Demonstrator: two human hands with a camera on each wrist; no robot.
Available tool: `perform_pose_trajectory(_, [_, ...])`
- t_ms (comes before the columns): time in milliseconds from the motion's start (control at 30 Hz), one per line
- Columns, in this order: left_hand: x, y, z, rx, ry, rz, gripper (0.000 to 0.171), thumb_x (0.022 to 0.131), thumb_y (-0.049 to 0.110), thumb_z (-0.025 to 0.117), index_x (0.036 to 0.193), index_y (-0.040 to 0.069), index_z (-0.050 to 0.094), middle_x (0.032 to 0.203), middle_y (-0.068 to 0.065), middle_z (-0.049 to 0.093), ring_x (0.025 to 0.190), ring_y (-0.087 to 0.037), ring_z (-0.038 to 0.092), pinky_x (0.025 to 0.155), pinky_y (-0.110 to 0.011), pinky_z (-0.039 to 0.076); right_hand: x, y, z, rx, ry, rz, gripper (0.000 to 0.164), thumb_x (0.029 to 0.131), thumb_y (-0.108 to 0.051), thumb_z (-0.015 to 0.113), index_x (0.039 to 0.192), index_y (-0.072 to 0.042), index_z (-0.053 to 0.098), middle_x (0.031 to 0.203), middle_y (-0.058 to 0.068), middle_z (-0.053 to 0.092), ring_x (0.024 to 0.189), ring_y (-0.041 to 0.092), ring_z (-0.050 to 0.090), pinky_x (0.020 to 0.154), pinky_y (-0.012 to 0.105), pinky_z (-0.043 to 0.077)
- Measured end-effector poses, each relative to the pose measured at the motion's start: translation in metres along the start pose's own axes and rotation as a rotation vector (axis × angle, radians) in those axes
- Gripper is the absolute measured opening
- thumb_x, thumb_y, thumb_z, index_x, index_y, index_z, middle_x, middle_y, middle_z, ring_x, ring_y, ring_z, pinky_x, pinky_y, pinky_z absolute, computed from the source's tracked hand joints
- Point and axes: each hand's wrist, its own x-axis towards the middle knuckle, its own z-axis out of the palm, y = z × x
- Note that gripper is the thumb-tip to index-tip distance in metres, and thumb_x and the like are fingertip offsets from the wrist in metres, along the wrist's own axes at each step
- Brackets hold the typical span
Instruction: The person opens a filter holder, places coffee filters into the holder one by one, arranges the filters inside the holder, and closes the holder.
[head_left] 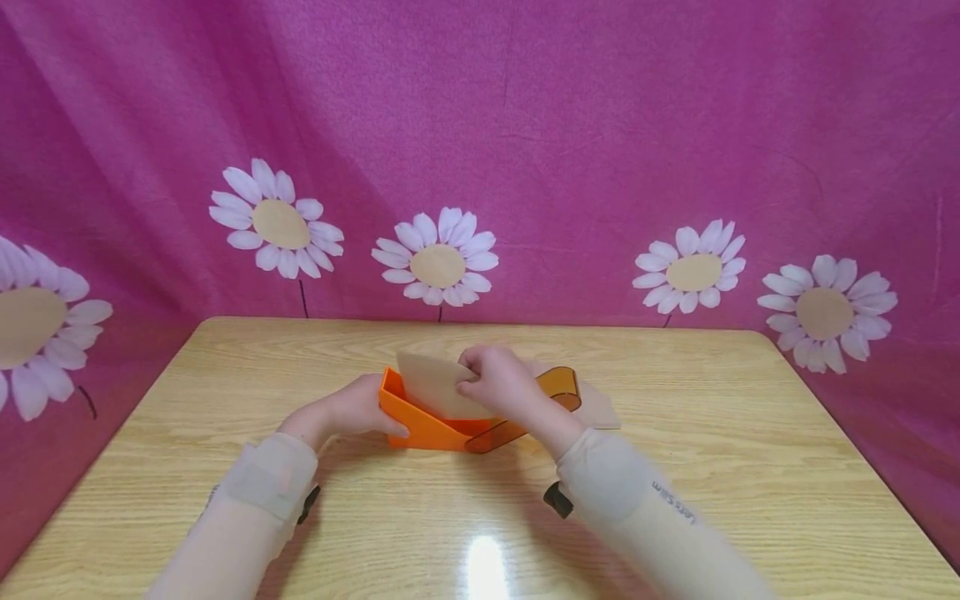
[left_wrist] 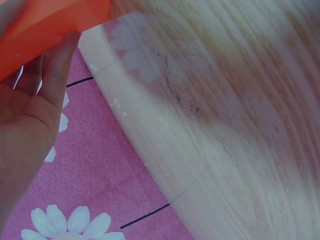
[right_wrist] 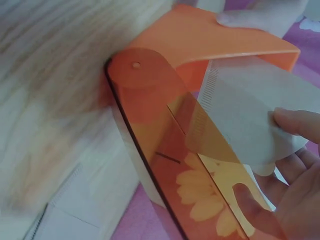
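tan fan-shaped paper filter (head_left: 431,385) is pinched in right hand (head_left: 501,382), fingers closed. left hand (head_left: 354,408) grips orange wedge-shaped plastic box (head_left: 422,431).

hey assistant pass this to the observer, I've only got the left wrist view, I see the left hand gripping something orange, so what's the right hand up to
Observer: The right hand is pinching a pale paper sheet.
Operator: okay and how does that sheet sit against the orange holder
Observer: In the head view, its lower part is down behind the holder's near wall, while its upper part stands above the rim.
Operator: anything else near there that I'm missing
Observer: Yes, a see-through amber lid is swung open, joined to the holder at the end away from the left hand.
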Motion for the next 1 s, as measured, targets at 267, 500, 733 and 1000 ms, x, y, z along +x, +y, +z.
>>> perform_pose_trajectory(267, [0.000,-0.001,-0.001,-0.003,-0.003,0.024,0.049,0.072,0.012,0.076,0.115,0.008,0.053,0.098,-0.004,0.062,0.085,-0.017,0.054,0.084,-0.029,0.044,0.000,0.000,0.015,-0.062,-0.007,0.019,0.021,0.080,-0.009,0.067,0.068,-0.010,0.050,0.058,-0.003,0.026,0.059,0.014,0.032,0.055,0.024,0.023])
perform_pose_trajectory(500, [0.001,-0.001,0.000,0.001,-0.004,0.028,0.048,0.071,0.013,0.077,0.113,0.009,0.054,0.098,-0.003,0.062,0.085,-0.016,0.055,0.084,-0.028,0.044,-0.002,0.000,0.021,-0.104,0.006,0.034,0.012,0.080,-0.011,0.068,0.074,-0.009,0.058,0.060,-0.003,0.032,0.062,0.014,0.035,0.056,0.025,0.024])
perform_pose_trajectory(733, [0.001,-0.002,-0.001,0.009,0.000,0.030,0.048,0.071,0.014,0.077,0.113,0.008,0.055,0.097,-0.004,0.063,0.084,-0.015,0.055,0.084,-0.028,0.044,-0.001,0.001,0.027,-0.100,0.017,0.051,0.015,0.079,-0.010,0.066,0.070,-0.011,0.054,0.058,-0.003,0.033,0.060,0.014,0.036,0.054,0.024,0.025])
perform_pose_trajectory(1000, [0.002,-0.003,-0.001,0.019,0.001,0.039,0.048,0.071,0.014,0.077,0.112,0.006,0.054,0.098,-0.005,0.063,0.084,-0.015,0.055,0.083,-0.028,0.045,-0.001,0.004,0.034,-0.081,0.008,0.064,0.016,0.077,-0.012,0.066,0.067,-0.012,0.054,0.057,-0.005,0.038,0.058,0.013,0.039,0.052,0.024,0.026])
